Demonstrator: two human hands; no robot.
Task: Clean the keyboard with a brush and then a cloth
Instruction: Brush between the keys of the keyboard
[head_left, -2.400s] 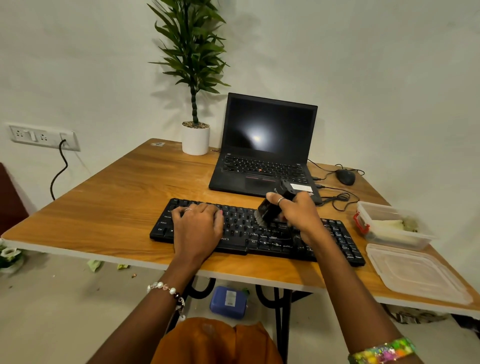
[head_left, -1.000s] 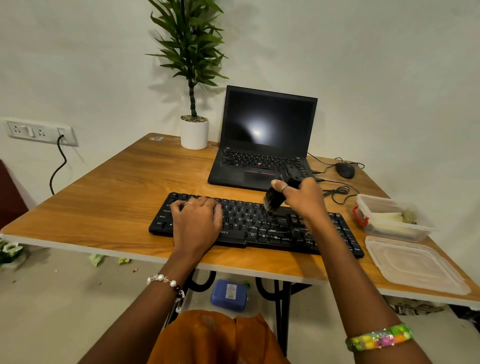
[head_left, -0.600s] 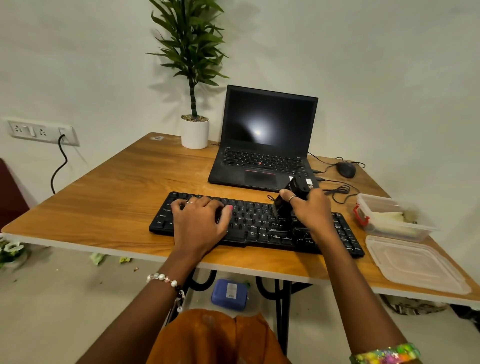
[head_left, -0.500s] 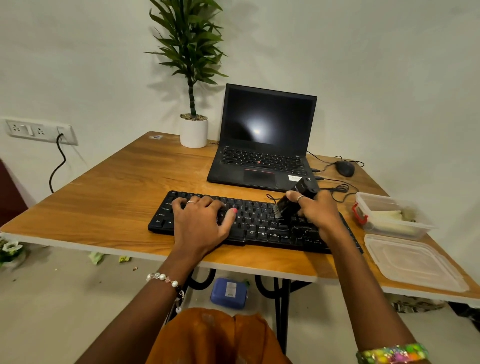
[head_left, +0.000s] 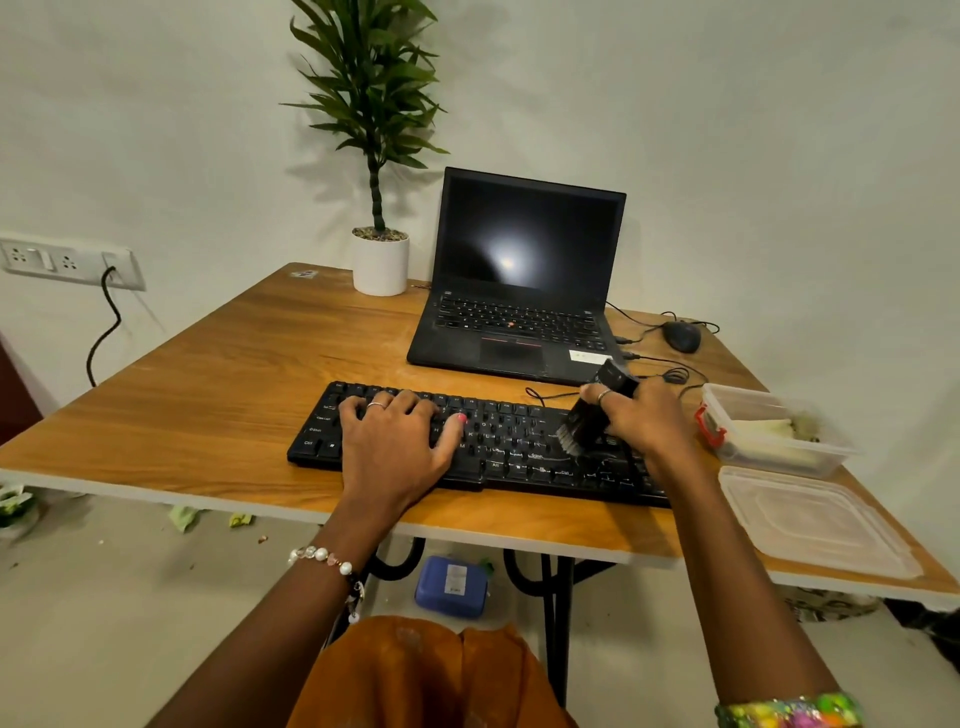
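Observation:
A black keyboard (head_left: 511, 452) lies along the front of the wooden table (head_left: 208, 415). My left hand (head_left: 395, 441) rests flat on its left half, fingers spread over the keys. My right hand (head_left: 644, 421) grips a small black brush (head_left: 587, 415) by its handle; the pale bristles touch the keys on the right half of the keyboard. My right wrist hides the keyboard's right end. A pale cloth (head_left: 774, 431) lies inside a clear plastic box (head_left: 769, 410) at the right.
An open black laptop (head_left: 519, 291) stands behind the keyboard, with a potted plant (head_left: 379, 260) to its left and a mouse (head_left: 681, 336) with loose cables to its right. The box's clear lid (head_left: 815, 519) lies at the front right corner.
My right hand has carried the brush rightward along the keyboard, from the middle keys toward the right half. My left hand has stayed on the left keys, spreading its thumb.

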